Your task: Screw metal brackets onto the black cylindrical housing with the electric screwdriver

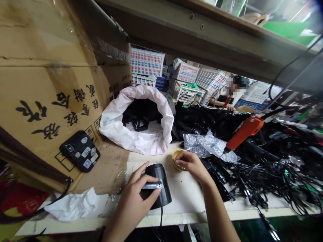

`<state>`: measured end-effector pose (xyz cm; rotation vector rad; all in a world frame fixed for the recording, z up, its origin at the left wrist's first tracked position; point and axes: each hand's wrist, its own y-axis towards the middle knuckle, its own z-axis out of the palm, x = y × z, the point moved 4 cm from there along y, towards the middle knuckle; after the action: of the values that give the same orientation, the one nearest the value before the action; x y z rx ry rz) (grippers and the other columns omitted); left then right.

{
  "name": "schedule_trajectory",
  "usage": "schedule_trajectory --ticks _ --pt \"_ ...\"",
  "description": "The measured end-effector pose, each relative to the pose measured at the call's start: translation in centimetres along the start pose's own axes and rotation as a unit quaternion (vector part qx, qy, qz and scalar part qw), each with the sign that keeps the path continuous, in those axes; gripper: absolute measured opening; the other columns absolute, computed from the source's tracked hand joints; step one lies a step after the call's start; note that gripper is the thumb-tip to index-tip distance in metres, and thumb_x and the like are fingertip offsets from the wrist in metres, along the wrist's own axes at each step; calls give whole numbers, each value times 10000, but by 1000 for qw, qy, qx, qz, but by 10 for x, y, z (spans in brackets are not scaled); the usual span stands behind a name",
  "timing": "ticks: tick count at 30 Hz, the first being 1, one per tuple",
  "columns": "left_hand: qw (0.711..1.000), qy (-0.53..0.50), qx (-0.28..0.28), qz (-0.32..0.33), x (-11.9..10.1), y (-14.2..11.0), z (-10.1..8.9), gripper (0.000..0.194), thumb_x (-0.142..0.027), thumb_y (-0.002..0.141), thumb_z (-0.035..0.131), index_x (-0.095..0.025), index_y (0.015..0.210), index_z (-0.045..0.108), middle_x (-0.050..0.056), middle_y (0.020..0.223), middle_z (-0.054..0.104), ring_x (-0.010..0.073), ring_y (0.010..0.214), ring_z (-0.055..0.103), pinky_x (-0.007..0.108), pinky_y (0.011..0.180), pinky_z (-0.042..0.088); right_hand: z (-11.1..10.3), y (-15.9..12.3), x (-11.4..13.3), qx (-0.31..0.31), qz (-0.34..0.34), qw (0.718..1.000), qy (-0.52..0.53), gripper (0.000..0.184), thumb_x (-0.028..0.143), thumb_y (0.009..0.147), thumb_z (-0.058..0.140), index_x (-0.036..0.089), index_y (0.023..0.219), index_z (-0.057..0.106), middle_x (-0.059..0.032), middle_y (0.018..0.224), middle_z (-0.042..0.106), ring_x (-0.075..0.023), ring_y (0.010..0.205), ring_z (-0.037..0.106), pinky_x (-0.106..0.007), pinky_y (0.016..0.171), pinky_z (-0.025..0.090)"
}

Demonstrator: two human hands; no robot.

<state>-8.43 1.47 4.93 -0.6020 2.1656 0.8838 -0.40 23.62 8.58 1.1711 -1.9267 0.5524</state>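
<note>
Table [186,201] first: near edge mostly in view, right half buried, bare surface mainly mid-front. Cardboard box [25,84] on the left is cut off by the frame. Black heap [262,171] on the right is too tangled to sort; loose cords, individual parts unclear. White bag [108,136] has its rim rolled open; black stuff inside, can't make out what. Left hand [135,191] is half closed over the black housing [165,192], thumb and forefinger either side of the silver strip [152,186]; hand covers the housing's left side. Right hand [190,164] has fingers bunched into the yellow tub [174,155]; tips hidden, can't tell if they've got anything. Housing sits on the table near the front edge, just left of centre: matte-to-satin black, rounded top, flared lower end, thin black cord [162,215] dropping over the edge. Tub is small, round, contents unreadable. Strip is narrow, shiny, partly under fingers.
</note>
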Motion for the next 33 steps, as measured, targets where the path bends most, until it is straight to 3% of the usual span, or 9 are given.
schedule_trajectory --ticks 4,7,14,24,27,33 --pt "1000 -12 -4 -12 -2 -1 1 141 -329 865 617 -291 960 714 97 1464 501 306 1319 526 578 1095 435 29 -25 31 89 -55 983 148 254 406 720 742 177 688 637 -27 841 637 -177 821 614 -312 766 500" --pt "1000 -14 -10 -6 -6 -1 0 132 -302 858 622 -274 954 709 111 1418 531 303 1288 551 559 1079 456 42 -32 41 118 -66 973 187 254 402 716 786 179 656 680 -20 837 612 -172 847 599 -312 800 476" --pt "1000 -20 -16 4 -8 -1 -1 140 -285 869 611 -278 963 715 107 1395 542 289 1273 566 520 1061 483 41 -33 42 133 -65 972 182 97 242 715 781 189 674 711 -16 864 595 -182 892 583 -311 826 457" --pt "999 -21 -14 22 -6 -1 -1 148 -256 846 654 -297 978 710 73 1397 564 270 1241 597 481 1037 517 46 -34 45 124 -19 978 164 50 147 685 737 179 661 709 -13 851 569 -171 854 562 -300 786 437" --pt "999 -15 -20 43 -7 -2 -2 212 -242 857 658 -317 1050 703 51 1401 565 249 1258 583 451 1056 513 48 -32 43 127 3 976 175 65 174 660 756 173 639 694 -18 859 564 -179 866 558 -296 755 442" --pt "993 2 -31 115 -3 -5 1 241 -227 909 627 -356 1075 743 23 1424 569 240 1297 556 443 1076 511 49 -27 37 127 38 969 208 303 356 579 850 161 578 618 11 775 529 -148 753 531 -280 692 406"
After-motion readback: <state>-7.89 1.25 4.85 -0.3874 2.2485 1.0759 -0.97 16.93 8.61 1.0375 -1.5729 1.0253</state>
